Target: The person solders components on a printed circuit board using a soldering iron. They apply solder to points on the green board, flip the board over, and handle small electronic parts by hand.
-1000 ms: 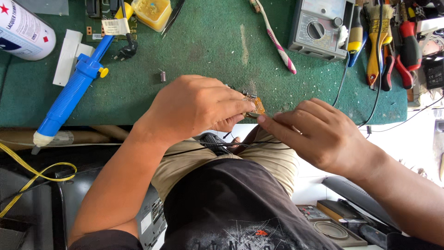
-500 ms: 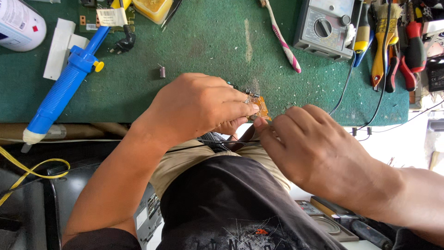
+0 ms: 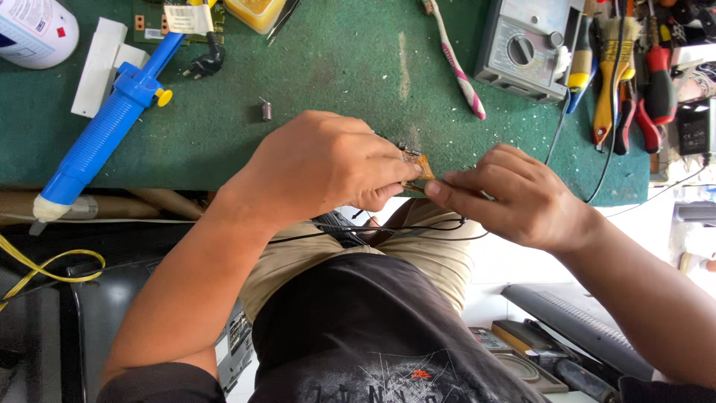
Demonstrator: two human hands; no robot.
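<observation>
Left hand (image 3: 328, 168) pinches a small brown circuit board (image 3: 419, 170); right hand (image 3: 514, 195), at 3 o'clock, fingers closed on its wire (image 3: 388, 230). Seemingly mid-repair, next needing a steady grip

A green-covered workbench (image 3: 335, 67) in daylight, with a pale tiled floor (image 3: 514, 257) below its edge.

The bench (image 3: 335, 67) is covered in matt green cloth with a rough, felt-like nap, worn pale in one streak. The small circuit board (image 3: 420, 166) pinched between the left hand (image 3: 328, 168) and right hand (image 3: 514, 198) looks a dull orange-brown with tiny shiny metal parts. The blue suction pump (image 3: 104, 134) is ribbed plastic, slightly glossy. The toothbrush (image 3: 456, 67) is smooth pink-and-white plastic. The grey meter (image 3: 526, 48) has a matt plastic case. Thin black wires (image 3: 388, 230) look smooth and rubbery.
</observation>
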